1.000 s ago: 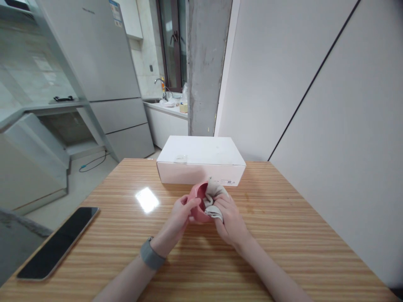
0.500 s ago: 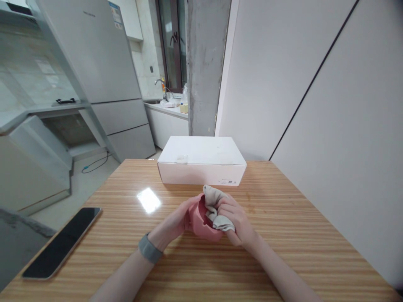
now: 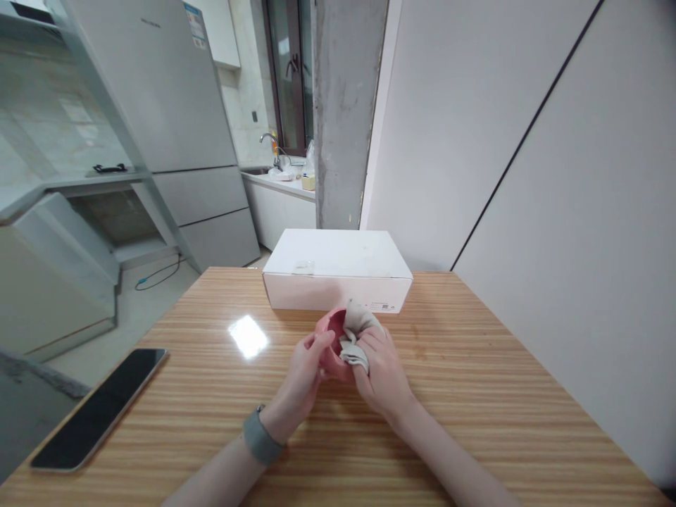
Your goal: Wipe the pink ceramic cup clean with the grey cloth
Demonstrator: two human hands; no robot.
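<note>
A pink bowl-like container (image 3: 334, 365) is tilted on its side above the table, its opening turned up and to the right. My left hand (image 3: 308, 362) grips its left rim, thumb over the edge and fingers around the outside. In my right hand (image 3: 383, 370) is a bunched pale grey cloth (image 3: 360, 318), closed in the fingers. Part of the cloth is pushed into the container's opening, and another fold stands up above the rim. The container's underside and the right fingertips are hidden.
A closed white box (image 3: 338, 290) lies just beyond my hands on the wooden table (image 3: 475, 394). At the left edge rests a black-screened phone (image 3: 100, 412). Behind stand a grey fridge (image 3: 158, 105), a sink counter (image 3: 279, 201) and a white wall panel (image 3: 528, 211) on the right.
Both hands have moved slightly away from me with the container and cloth, closer to the box. My left thumb now lies over the rim, and the container has turned.
</note>
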